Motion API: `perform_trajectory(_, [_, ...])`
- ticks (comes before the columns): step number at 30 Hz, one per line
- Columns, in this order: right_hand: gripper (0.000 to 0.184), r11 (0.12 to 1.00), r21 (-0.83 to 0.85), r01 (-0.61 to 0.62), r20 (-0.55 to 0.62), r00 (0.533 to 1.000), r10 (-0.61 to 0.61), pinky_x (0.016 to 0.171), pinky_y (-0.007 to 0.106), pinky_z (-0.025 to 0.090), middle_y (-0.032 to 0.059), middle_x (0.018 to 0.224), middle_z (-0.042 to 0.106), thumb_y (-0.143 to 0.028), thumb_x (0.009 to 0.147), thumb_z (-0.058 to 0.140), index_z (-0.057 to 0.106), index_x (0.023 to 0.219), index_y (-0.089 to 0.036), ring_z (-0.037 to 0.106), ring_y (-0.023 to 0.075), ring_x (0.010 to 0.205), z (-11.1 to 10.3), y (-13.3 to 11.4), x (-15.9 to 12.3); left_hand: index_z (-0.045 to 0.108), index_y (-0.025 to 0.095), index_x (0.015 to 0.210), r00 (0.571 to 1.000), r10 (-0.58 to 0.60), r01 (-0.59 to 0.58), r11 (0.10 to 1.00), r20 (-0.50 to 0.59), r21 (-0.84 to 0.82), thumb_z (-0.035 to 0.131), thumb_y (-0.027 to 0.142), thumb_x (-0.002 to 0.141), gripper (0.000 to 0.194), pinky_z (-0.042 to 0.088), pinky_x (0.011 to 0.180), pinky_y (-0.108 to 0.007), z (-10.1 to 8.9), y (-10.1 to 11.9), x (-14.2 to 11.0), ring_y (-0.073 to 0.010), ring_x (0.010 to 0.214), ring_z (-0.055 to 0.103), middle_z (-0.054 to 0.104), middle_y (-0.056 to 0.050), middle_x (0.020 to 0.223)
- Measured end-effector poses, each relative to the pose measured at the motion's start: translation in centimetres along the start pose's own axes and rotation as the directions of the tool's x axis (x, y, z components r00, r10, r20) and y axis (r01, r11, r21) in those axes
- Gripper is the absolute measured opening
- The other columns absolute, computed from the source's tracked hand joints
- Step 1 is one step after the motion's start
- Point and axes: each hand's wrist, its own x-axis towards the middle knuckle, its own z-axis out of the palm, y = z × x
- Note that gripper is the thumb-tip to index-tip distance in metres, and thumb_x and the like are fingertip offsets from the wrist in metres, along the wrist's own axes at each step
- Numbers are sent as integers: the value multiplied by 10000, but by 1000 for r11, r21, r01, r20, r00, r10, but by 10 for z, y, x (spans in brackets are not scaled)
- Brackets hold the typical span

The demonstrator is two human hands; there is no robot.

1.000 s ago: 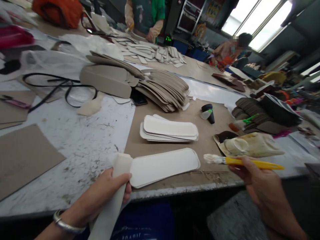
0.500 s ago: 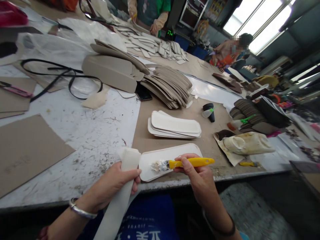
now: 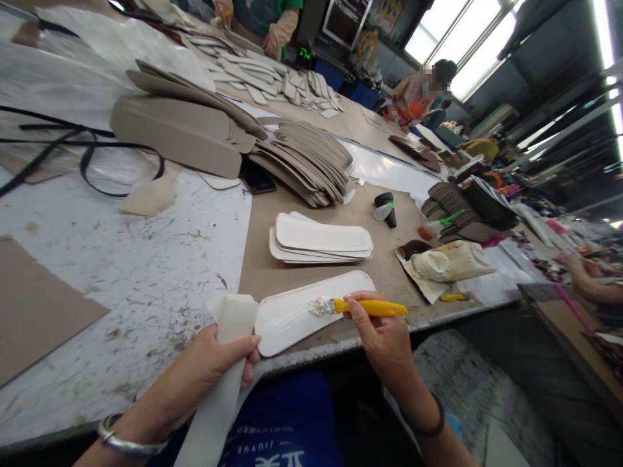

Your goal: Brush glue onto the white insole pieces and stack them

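My right hand (image 3: 382,327) grips a brush with a yellow handle (image 3: 377,308). Its bristles, caked with white paste, rest on the middle of a long white panel with rounded corners (image 3: 287,324). A wet, shiny smear shows on the panel's left part. In my left hand (image 3: 219,363) is a long off-white strip (image 3: 209,408), pinched under the thumb near its folded upper end and hanging down over the table edge. The left fingertips are at the panel's left end. Behind the panel lies a small stack of similar white panels (image 3: 321,237).
Brown-grey panels (image 3: 306,162) are stacked further back, beside a phone (image 3: 257,181). A black strap (image 3: 121,191) lies at left. On the right are a small bottle with a green tip (image 3: 384,211), a glue-stained container (image 3: 445,263) and another yellow brush (image 3: 453,297). Other people work beyond.
The brush has moved rightward along the panel, leaving a wet streak on its left part. My left hand still holds the strip. The camera view has turned to the right.
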Motion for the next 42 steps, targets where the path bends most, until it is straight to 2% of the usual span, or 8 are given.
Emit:
perform_trajectory(7, [241,938,-327,114,-120,980,-161,764,364,568,86,841,714,-381,945,539,664,885,-184,695,228,776,-32,24,11,637,188,579,998,-21,21,1000,-59,-3,742,559,633,389,386,473,-251,2,-4,0,-157,457,507,625,-24,467])
perform_trajectory(12, [200,882,-428,198,-161,944,-290,768,351,573,87,864,708,-332,967,523,652,909,-190,688,221,812,-45,27,13,646,192,544,996,-20,22,999,-88,23,738,586,604,409,373,485,-248,3,-8,3,-158,456,493,622,-20,437])
perform_trajectory(16, [138,811,-495,313,-113,902,-417,804,360,574,88,884,705,-259,979,516,637,961,-195,683,221,855,-45,27,13,635,208,522,992,-54,55,999,-111,0,764,625,512,437,372,472,-249,4,-9,3,-157,436,486,616,-2,414])
perform_trajectory(21, [158,704,-574,419,28,869,-494,813,409,581,113,923,711,-212,981,494,646,1021,-196,674,252,887,-30,23,3,639,217,524,995,-31,37,997,-90,68,713,685,531,474,367,453,-258,1,-16,11,-159,414,478,607,6,410])
perform_trajectory(26, [176,767,-419,485,87,863,-498,799,389,599,110,913,717,-140,955,499,631,1056,-197,673,247,887,-6,-5,-21,643,237,502,995,-35,42,996,-95,73,714,539,621,332,368,458,-250,1,-16,9,-142,399,465,596,35,390])
perform_trajectory(31, [204,831,-210,515,68,855,-513,792,344,604,93,924,718,-110,928,541,626,1086,-207,679,218,886,-3,-27,-33,655,241,481,996,-25,28,999,-81,45,765,586,578,375,369,477,-250,4,-9,4,-150,432,481,617,22,391])
perform_trajectory(37, [173,848,-308,431,-142,860,-489,818,364,602,77,913,722,-124,926,566,665,1031,-219,703,217,889,-27,0,-14,658,222,529,995,-53,52,999,-89,-10,757,540,617,344,347,457,-238,5,-10,2,-137,418,466,611,37,407])
perform_trajectory(42, [151,791,-429,436,-56,861,-506,816,426,599,98,921,729,-188,950,554,684,1021,-218,691,249,898,-22,17,-11,653,194,559,996,1,-3,1000,-89,-24,744,510,655,343,346,478,-230,6,-10,-1,-133,442,483,622,5,435])
